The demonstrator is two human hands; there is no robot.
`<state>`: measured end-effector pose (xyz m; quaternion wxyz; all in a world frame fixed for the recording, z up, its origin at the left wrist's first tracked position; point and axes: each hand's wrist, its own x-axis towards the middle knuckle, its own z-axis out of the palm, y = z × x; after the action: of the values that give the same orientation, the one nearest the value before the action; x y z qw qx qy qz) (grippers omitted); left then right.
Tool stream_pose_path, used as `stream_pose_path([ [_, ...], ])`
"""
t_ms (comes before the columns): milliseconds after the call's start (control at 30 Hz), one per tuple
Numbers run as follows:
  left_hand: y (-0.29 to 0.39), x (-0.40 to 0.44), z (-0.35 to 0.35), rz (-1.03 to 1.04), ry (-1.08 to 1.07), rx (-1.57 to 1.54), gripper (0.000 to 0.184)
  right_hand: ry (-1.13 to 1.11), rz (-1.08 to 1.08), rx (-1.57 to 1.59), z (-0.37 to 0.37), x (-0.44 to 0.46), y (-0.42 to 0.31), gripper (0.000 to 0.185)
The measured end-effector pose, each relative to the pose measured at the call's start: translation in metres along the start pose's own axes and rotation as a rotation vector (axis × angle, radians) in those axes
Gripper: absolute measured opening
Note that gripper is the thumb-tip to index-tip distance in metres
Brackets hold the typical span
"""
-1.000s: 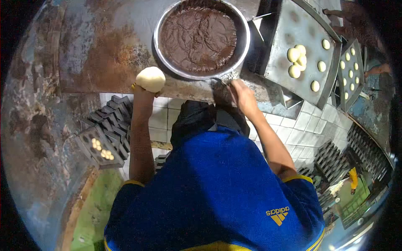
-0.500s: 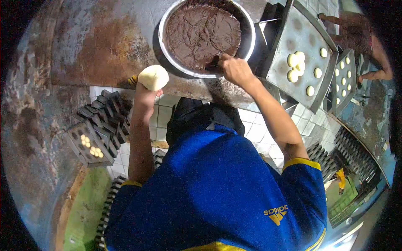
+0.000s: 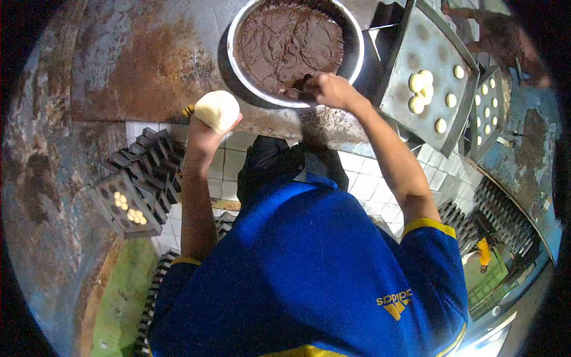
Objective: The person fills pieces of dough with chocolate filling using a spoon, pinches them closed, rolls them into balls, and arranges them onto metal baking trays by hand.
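A pale, rounded piece of dough (image 3: 217,111) rests in my left hand (image 3: 204,138), whose fingers curl around it from below. A small yellow-and-black striped thing (image 3: 188,110) shows just beside that hand. Thick brown chocolate-like paste (image 3: 291,44) fills a wide metal bowl (image 3: 235,68) at the table's edge. My right hand (image 3: 336,92) is closed at the bowl's near right rim, gripping a small utensil (image 3: 308,83) smeared with the paste. Its tip dips into the paste, and its exact shape is hard to make out.
To the right, a metal tray (image 3: 410,44) carries several dough balls (image 3: 421,90); another tray (image 3: 492,89) lies beyond. A co-worker's blurred arm (image 3: 493,27) is at upper right. Stacked trays (image 3: 148,160) stand below the worn table (image 3: 148,65), at left.
My right hand has shifted slightly, with the utensil's tip now showing more in the paste. My left hand has turned the dough a little. The co-worker's arms have moved.
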<state>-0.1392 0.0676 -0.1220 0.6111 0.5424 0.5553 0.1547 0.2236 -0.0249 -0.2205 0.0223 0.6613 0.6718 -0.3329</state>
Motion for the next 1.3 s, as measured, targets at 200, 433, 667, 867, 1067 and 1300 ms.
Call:
stream_pose_path([
  [200,0.002,0.002,0.001,0.015,-0.074,0.15,0.073,0.106,-0.043,0.1,0.0,-0.001,-0.023,0.039],
  [433,0.004,0.001,0.01,0.172,-0.058,0.278,0.047,-0.058,0.093,0.157,-0.001,0.004,-0.014,0.036],
  [667,0.046,0.004,0.031,0.316,-0.225,0.262,0.041,0.246,-0.274,0.571,-0.099,-0.074,-0.124,0.026],
  [867,0.069,0.009,0.052,0.521,-0.183,0.159,0.033,0.615,-0.242,0.203,-0.087,-0.094,-0.157,0.051],
  [1067,0.06,0.022,0.066,0.602,-0.266,0.231,0.027,0.694,-0.093,0.414,-0.067,-0.127,-0.163,0.049],
  [1300,0.036,0.04,0.092,0.448,-0.099,0.102,0.029,0.692,0.506,0.992,0.081,-0.156,-0.079,0.023],
])
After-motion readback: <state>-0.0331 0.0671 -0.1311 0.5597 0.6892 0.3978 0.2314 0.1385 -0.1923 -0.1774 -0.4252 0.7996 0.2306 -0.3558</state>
